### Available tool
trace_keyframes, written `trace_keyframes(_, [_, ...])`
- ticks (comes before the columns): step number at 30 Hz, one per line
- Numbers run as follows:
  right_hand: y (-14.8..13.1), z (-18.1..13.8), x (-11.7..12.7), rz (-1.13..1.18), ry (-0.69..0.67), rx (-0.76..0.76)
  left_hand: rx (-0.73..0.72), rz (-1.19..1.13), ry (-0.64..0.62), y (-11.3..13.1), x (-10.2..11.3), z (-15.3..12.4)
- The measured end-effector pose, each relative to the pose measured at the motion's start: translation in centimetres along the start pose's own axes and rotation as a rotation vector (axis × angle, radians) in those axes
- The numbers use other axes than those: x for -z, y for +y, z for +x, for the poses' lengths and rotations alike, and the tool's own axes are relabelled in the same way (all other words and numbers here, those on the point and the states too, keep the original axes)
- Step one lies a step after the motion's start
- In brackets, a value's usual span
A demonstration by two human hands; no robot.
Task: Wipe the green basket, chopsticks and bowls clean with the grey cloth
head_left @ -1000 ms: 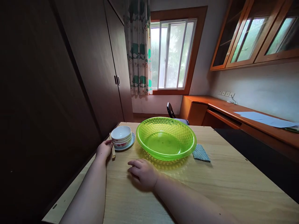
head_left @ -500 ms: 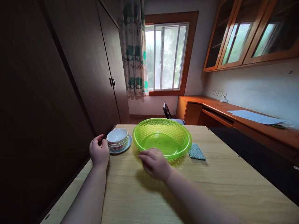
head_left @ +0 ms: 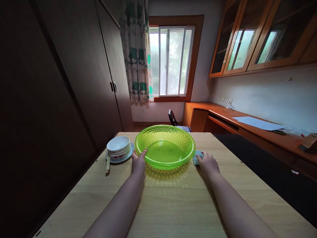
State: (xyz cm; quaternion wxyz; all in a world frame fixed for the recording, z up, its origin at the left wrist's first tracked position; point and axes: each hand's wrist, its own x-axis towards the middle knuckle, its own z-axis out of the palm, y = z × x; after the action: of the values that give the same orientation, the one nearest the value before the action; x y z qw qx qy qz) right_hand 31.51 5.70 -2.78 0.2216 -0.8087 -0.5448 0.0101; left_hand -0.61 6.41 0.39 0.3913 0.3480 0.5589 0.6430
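At the left rim of a translucent green plastic basin (head_left: 163, 164) is my left hand (head_left: 138, 162), its thumb over the edge and its other fingers along the outside. My right hand (head_left: 208, 162) rests at the basin's right, with its fingers closed on a blue-grey textured dishcloth (head_left: 197, 158); part of the cloth is hidden beneath them. To the left, stacked white bowls (head_left: 118, 144) with a red floral pattern stand on a plate (head_left: 132, 150). A pair of light chopsticks (head_left: 107, 165) leans on the plate's near left edge.
Everything stands on a light wooden table (head_left: 168, 205). A dark wardrobe (head_left: 81, 66) rises on the left. Behind the table is a folding chair (head_left: 172, 117), and an orange desk (head_left: 218, 110) holding papers (head_left: 257, 123) runs along the right wall.
My left hand has moved right from beside the bowls to the basin's rim, uncovering the chopsticks. My right hand has gone from the basin's front to the dishcloth. The view has shifted slightly.
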Motion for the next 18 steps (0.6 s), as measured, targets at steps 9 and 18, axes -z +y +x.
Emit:
trace_keyframes(9, [-0.8,-0.1,0.1,-0.212,-0.135,-0.134,0.582,-0.115,-0.277,0.4,1.0,-2.2])
trace_keyframes(18, [-0.2,0.7,-1.7,0.065,-0.028,0.032,0.554,-0.369,-0.362,-0.4,0.2,-2.0])
